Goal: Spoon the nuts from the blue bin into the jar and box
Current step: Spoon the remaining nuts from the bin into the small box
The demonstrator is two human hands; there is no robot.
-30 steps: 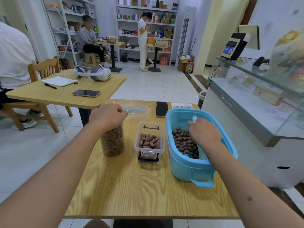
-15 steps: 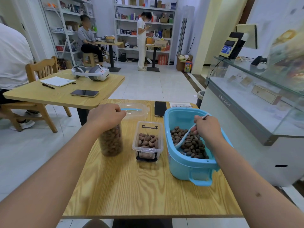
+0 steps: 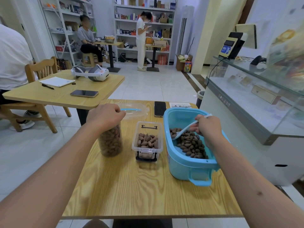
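Spoon (image 3: 184, 131) now dips left of right hand (image 3: 208, 127).

place: small shop | evidence: stocked shelves (image 3: 144, 18), glass counter (image 3: 256, 89), payment terminal (image 3: 233, 44)

One jar (image 3: 110, 140), one box (image 3: 147, 140), one bin (image 3: 185, 163) — two phones (image 3: 84, 93).

Jar (image 3: 110, 142) mouth hidden under left hand (image 3: 105, 115); spoon (image 3: 184, 130) bowl buried among nuts (image 3: 191, 143).
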